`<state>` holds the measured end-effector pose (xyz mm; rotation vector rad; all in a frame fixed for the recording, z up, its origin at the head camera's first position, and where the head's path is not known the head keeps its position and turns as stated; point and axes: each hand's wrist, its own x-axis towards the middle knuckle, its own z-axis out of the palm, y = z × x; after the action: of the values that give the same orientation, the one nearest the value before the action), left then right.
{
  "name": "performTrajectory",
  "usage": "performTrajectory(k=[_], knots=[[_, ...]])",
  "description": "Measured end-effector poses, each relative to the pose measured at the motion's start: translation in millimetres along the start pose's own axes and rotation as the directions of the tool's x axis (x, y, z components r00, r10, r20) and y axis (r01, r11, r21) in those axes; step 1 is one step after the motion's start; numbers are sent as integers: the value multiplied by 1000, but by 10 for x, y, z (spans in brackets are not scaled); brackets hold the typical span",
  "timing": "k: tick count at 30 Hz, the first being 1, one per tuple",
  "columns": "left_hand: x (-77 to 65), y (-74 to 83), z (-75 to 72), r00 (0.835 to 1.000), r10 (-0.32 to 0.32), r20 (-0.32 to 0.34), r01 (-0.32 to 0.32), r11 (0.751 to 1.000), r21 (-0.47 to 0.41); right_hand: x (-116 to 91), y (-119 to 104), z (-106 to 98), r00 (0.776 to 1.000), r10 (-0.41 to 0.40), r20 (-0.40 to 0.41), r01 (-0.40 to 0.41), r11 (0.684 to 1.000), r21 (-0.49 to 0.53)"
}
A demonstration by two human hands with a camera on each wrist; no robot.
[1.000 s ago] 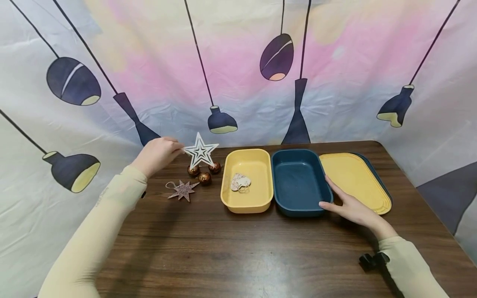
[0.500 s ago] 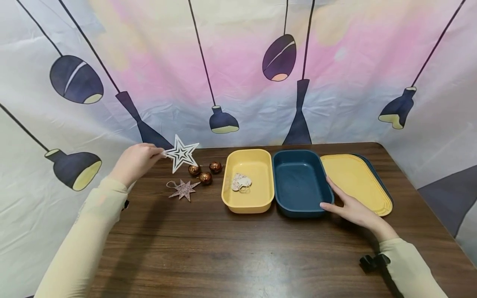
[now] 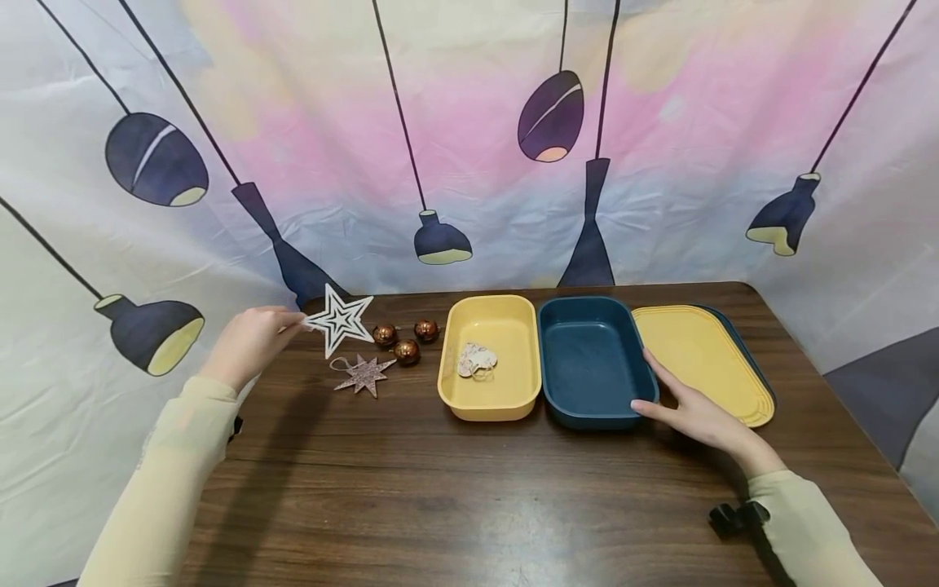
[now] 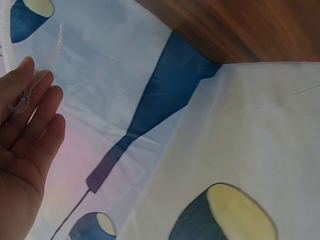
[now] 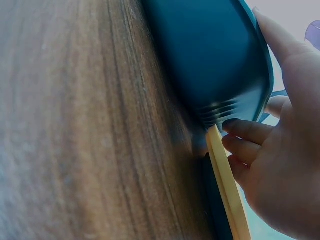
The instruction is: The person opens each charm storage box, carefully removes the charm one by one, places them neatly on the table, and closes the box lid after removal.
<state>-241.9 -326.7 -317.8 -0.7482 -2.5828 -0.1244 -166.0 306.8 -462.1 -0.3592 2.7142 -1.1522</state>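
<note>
My left hand (image 3: pixel 249 346) pinches a white openwork star ornament (image 3: pixel 340 320) by one edge, holding it up at the table's back left. In the left wrist view a clear loop (image 4: pixel 20 105) shows at the fingertips. Just below the star lies a glittery pinkish star (image 3: pixel 364 375) with a cord loop. Beside it sit brown shiny balls (image 3: pixel 407 351). My right hand (image 3: pixel 697 412) rests against the right front corner of a dark blue box (image 3: pixel 594 367), thumb and fingers spread and fairly straight, touching its outside. The blue box has nothing in it.
Left of the blue box, touching or nearly so, stands a yellow box (image 3: pixel 506 391) with a pale heart-shaped ornament (image 3: pixel 477 359) inside. A yellow lid (image 3: pixel 700 359) lies over a dark blue one at the right. A printed cloth (image 3: pixel 469 139) hangs behind the wooden table (image 3: pixel 455 505).
My left hand has moved left and slightly down with the white star, away from above the brown balls. The right hand stays at the blue box.
</note>
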Motion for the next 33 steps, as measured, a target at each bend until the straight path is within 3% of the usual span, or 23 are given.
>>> performTrajectory(k=[12,21,33], knots=[[-185,-74,177,999,-13,42,15,999,-47,12,5,9,1000,-8,5,8,1000,11],[-249,-66,326,991,-38,128,48,996,-75,-20,-2,-30,1000,-5,4,5,1000,16],[-364,-49,508,984,-48,170,66,993,-99,3,23,-11,1000,1,9,-1,1000,1]])
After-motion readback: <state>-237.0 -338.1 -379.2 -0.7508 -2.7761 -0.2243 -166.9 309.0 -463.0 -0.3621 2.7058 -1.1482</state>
